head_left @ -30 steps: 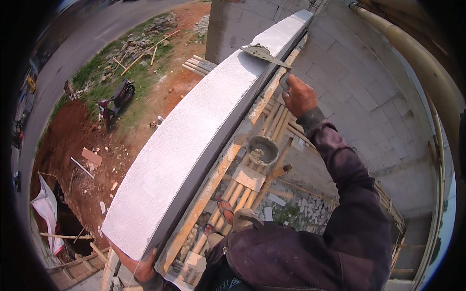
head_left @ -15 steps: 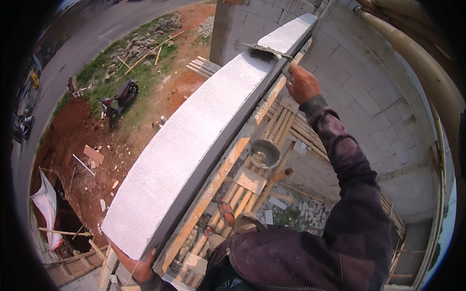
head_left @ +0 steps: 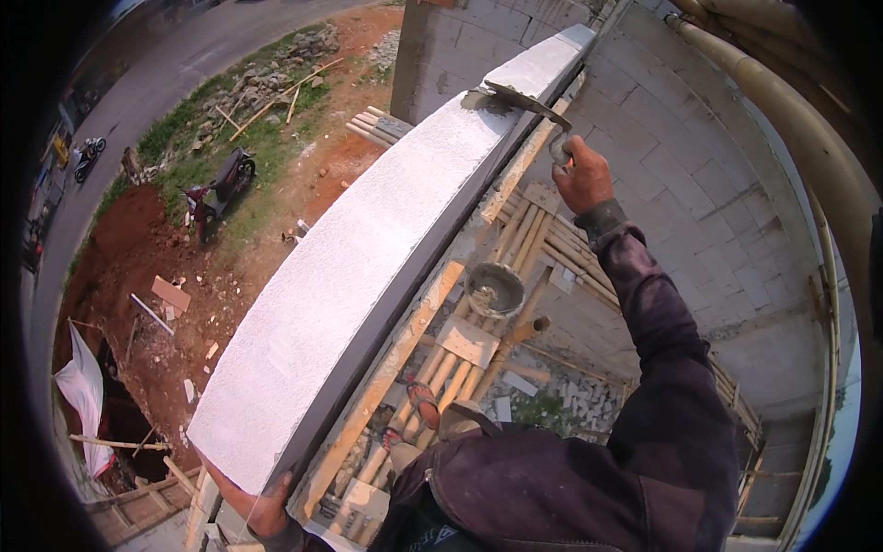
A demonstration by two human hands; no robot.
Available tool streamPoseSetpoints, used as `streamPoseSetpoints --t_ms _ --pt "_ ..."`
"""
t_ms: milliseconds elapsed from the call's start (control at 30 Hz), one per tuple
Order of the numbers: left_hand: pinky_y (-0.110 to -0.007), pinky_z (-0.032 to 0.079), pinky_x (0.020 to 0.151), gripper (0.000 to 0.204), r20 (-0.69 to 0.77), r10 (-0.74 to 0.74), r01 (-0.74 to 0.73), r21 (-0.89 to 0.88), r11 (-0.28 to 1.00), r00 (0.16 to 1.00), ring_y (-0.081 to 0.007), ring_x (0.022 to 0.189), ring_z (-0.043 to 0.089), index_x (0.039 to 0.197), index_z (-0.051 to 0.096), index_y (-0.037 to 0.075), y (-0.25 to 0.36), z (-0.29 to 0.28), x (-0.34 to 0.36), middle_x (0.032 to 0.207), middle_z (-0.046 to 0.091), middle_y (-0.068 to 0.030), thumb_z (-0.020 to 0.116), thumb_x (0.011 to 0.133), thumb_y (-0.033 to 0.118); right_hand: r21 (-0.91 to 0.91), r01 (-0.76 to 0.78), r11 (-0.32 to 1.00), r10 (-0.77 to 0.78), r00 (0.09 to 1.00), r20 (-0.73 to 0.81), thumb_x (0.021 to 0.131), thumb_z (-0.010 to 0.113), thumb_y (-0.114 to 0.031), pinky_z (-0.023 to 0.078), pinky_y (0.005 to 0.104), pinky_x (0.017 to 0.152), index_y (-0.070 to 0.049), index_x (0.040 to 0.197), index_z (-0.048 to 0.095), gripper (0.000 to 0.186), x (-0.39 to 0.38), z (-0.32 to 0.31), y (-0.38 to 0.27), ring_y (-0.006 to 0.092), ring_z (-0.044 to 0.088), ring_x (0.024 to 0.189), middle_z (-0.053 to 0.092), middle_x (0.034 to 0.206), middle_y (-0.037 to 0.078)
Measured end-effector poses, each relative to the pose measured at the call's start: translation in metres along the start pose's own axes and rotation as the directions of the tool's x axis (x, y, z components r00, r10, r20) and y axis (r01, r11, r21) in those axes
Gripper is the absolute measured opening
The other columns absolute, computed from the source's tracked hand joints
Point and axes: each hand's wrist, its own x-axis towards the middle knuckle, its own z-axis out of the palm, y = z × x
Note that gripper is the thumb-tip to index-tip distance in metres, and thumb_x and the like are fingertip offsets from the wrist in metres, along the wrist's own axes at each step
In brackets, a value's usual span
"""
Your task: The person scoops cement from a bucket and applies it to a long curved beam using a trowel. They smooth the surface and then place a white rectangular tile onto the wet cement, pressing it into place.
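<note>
A long white lightweight concrete block [head_left: 322,276] lies on top of the wall, running from lower left toward the upper middle. My left hand [head_left: 262,511] grips its near end, thumb against the side; its other fingers are partly hidden. My right hand [head_left: 585,175] is closed around the handle of a trowel [head_left: 526,99]. The blade is tilted over the block's far end, beside a grey patch of wet mortar [head_left: 485,103]. Beyond that patch, another white block [head_left: 543,64] continues the row.
A wooden board [head_left: 391,368] runs along the wall's inner side. Below it, a mortar bucket [head_left: 495,290] and a small board [head_left: 469,342] rest on bamboo poles, near my sandalled feet [head_left: 423,405]. Thick bamboo [head_left: 773,120] slants at upper right. Outside, a parked motorcycle [head_left: 221,189] stands far below.
The trowel blade has tipped and turned, uncovering more of the mortar patch. My right hand has shifted slightly right and nearer. My left hand stays at the block's end.
</note>
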Motion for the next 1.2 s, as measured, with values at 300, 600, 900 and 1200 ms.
streamPoseSetpoints --t_ms 300,600,900,1200 --pt "-0.053 0.022 0.117 0.140 0.011 -0.047 0.046 0.057 0.997 0.999 -0.0412 0.145 0.025 0.156 0.013 -0.002 -0.013 -0.005 -0.001 0.157 0.021 -0.0283 0.089 0.055 0.059 -0.150 0.027 0.988 -0.019 0.998 0.059 0.075 0.071 -0.005 0.051 0.0467 0.067 -0.007 0.096 0.048 0.031 -0.031 0.011 -0.011 0.0383 0.064 0.082 0.058 0.090 0.014" --pt "-0.047 0.026 0.115 0.129 -0.008 0.084 -0.084 -0.015 0.996 0.996 -0.0337 0.141 0.032 0.155 0.019 0.000 -0.021 -0.002 -0.001 0.153 0.031 -0.0213 0.093 0.059 0.043 0.103 0.044 0.994 -0.044 0.999 -0.008 0.076 0.071 -0.009 0.050 0.0430 0.065 -0.005 0.097 0.051 0.030 -0.024 -0.015 -0.016 0.0389 0.063 0.074 0.060 0.079 0.017" --pt "-0.047 0.025 0.115 0.124 0.027 0.036 -0.034 -0.067 0.997 0.999 -0.0338 0.140 0.031 0.156 0.018 0.000 -0.017 -0.004 -0.001 0.154 0.029 -0.0209 0.091 0.062 0.034 0.043 0.049 0.998 -0.051 0.997 0.056 0.075 0.071 -0.012 0.048 0.0395 0.064 -0.002 0.092 0.053 0.027 0.009 -0.027 -0.011 0.0337 0.060 0.066 0.058 0.074 0.018" --pt "-0.046 0.024 0.116 0.122 0.028 0.032 -0.029 -0.094 0.995 0.999 -0.0338 0.141 0.031 0.156 0.018 0.000 -0.007 -0.002 0.002 0.155 0.029 -0.0203 0.090 0.063 0.034 0.061 0.024 0.998 -0.029 0.995 0.093 0.077 0.072 -0.014 0.053 0.0434 0.072 -0.001 0.097 0.056 0.028 0.047 -0.036 -0.009 0.0386 0.068 0.079 0.066 0.080 0.022"
